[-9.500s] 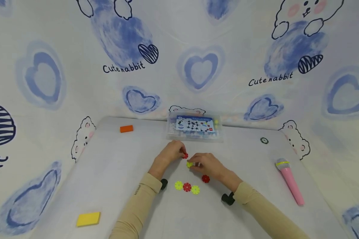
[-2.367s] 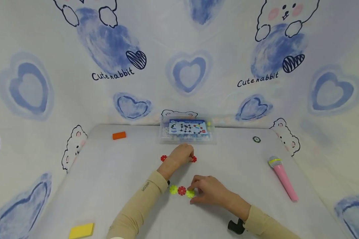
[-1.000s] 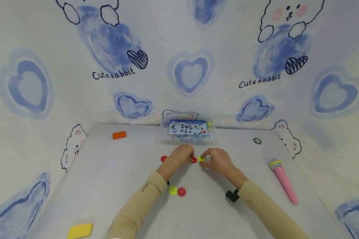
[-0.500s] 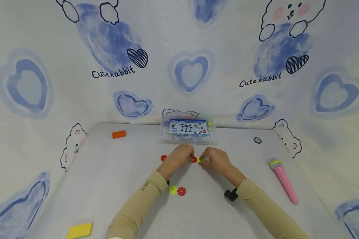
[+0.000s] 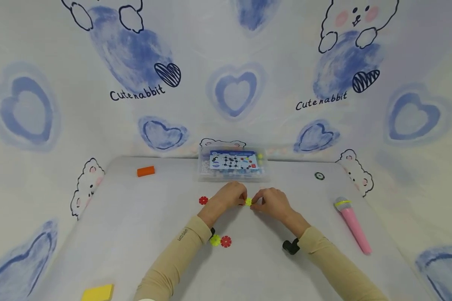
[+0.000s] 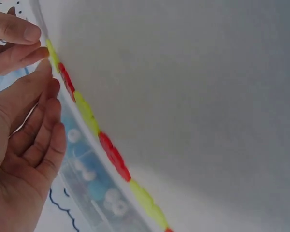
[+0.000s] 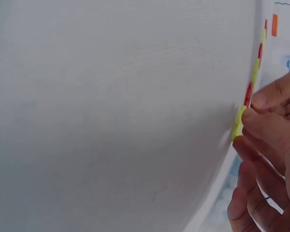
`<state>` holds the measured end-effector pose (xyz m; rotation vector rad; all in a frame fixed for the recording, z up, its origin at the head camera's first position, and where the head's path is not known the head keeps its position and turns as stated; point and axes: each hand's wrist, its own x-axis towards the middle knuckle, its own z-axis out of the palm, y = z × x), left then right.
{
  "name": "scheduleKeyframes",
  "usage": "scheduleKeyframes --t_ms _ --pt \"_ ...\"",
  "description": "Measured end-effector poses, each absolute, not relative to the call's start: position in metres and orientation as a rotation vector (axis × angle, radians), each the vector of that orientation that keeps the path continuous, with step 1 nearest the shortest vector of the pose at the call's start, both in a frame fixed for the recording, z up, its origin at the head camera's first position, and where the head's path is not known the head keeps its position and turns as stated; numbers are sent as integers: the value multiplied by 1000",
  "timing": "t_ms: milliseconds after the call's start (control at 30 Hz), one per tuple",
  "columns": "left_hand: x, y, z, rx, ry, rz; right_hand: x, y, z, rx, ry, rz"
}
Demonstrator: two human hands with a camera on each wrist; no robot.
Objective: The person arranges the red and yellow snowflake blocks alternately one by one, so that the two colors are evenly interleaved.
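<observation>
Closing on each other near the far edge of the table (image 5: pixel 135 234), just in front of the clear plastic box (image 5: pixel 231 164), the two hands now meet over a chain of red and yellow discs (image 6: pixel 89 116); a second ago the right hand (image 5: pixel 273 202) carries a yellow disc (image 5: pixel 248 201) with a small gap between it and the chain, and now that disc sits against the chain's end, so I judge the joining to be under way, though whether the piece has clicked in cannot be told. The right hand's thumb and fingers (image 7: pixel 261 118) pinch the yellow disc at its edge; the left hand (image 5: pixel 227 196) has its fingertips curled down onto the chain beside the joint, steadying it, with the palm hiding most of the row from the head view; one red disc (image 5: pixel 203 200) of the row shows past the left hand's outer side. Toward the near edge, a yellow and red pair (image 5: pixel 220 241) lies where three discs lay a little over two seconds ago, so the third one is the piece now at the joint. An orange block (image 5: pixel 145 171) lies by the far left corner; a yellow block (image 5: pixel 97 292) sits at the near left; a pink toy microphone (image 5: pixel 352 225) rests along the right edge.
</observation>
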<state>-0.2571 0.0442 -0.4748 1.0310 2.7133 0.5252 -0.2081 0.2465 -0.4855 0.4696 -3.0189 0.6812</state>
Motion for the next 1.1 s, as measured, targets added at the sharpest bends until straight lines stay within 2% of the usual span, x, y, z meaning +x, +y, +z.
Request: scheduleKeyframes --t_ms 367,700,833,1100 --pt "-263 48 -476 998 2639 640 -201 252 -488 579 -3007 801" --pt "-268 53 -476 1030 2655 595 -185 252 -493 653 -2872 704" --pt "-267 53 -476 1040 2653 605 -170 238 -493 785 -2832 723" --pt "-264 55 -479 1053 2631 645 -137 205 -495 1226 -2821 595"
